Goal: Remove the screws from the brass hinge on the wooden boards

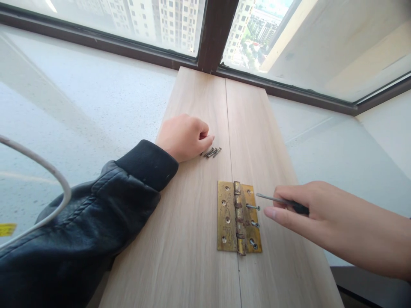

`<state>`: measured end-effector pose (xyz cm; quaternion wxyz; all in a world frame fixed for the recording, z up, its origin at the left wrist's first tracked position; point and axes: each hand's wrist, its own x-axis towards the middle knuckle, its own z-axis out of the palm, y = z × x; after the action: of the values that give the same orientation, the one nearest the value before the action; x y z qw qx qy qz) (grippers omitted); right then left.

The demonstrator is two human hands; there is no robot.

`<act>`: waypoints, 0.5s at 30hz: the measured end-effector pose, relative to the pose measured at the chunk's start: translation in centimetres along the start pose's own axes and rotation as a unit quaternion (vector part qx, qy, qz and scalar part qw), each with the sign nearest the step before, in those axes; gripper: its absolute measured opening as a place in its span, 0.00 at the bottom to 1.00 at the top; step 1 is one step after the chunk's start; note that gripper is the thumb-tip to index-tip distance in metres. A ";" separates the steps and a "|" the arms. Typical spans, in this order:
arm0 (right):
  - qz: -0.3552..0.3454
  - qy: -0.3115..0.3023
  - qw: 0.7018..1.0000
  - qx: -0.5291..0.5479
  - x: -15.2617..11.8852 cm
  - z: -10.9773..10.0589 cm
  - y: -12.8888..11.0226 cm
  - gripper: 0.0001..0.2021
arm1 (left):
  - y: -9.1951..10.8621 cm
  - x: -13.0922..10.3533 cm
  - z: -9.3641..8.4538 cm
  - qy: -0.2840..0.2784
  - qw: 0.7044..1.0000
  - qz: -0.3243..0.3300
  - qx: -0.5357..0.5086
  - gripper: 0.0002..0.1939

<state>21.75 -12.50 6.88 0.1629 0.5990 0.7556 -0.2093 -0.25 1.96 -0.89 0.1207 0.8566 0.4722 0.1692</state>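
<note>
A brass hinge [239, 218] lies open across the seam between two pale wooden boards [192, 222]. Three screws [254, 224] stand tilted in the holes of its right leaf; the top right hole and the left leaf's holes hold no screws. My right hand [302, 203], right of the hinge, grips a screwdriver [272, 198] whose tip points left, near the top right hole and not touching it. My left hand [188, 137] rests on the left board with fingers curled, beside a small pile of screws [213, 152]. What its fingers hold, if anything, is hidden.
Dark window frames [210, 38] run behind the boards' far end. A speckled white surface [105, 94] lies on both sides of the boards. At the left, a pale cable [51, 167] curves over my black sleeve, near a yellow label [7, 229].
</note>
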 end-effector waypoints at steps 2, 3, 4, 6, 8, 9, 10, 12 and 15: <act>0.042 -0.033 0.998 0.038 0.7 0.1 -0.9 0.23 | 0.0 0.0 0.0 0.002 1.000 0.001 -0.002 0.18; 0.049 -0.048 0.996 0.050 0.9 0.3 -1.2 0.23 | 0.0 0.0 0.0 0.004 1.000 0.001 -0.004 0.18; 0.041 -0.044 0.997 0.049 1.1 0.5 -1.4 0.22 | 0.0 0.0 0.0 0.007 1.000 0.002 -0.006 0.18; 0.014 -0.030 0.999 0.025 1.3 0.8 -1.6 0.19 | 0.0 0.0 0.1 0.012 1.000 0.003 -0.010 0.18; 0.015 -0.021 0.999 -0.018 1.4 0.9 -1.6 0.17 | 0.0 0.0 0.1 0.015 1.000 0.003 -0.012 0.18; 0.030 -0.020 0.998 -0.043 1.5 0.9 -1.6 0.17 | 0.0 0.0 0.1 0.015 1.000 0.002 -0.012 0.18; 0.044 -0.025 0.997 -0.058 1.5 0.8 -1.7 0.18 | 0.0 0.0 0.2 0.016 1.000 0.002 -0.013 0.18; 0.051 -0.043 0.996 -0.053 1.6 0.7 -1.7 0.19 | 0.0 0.0 0.2 0.017 1.000 0.002 -0.014 0.17; 0.006 -0.039 0.999 -0.024 1.7 0.8 -1.6 0.17 | 0.0 0.1 0.2 0.020 1.000 0.005 -0.015 0.17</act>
<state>19.77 -11.85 5.54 0.2078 0.5909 0.7498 -0.2132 -0.12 1.98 -1.03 0.1237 0.8536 0.4675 0.1937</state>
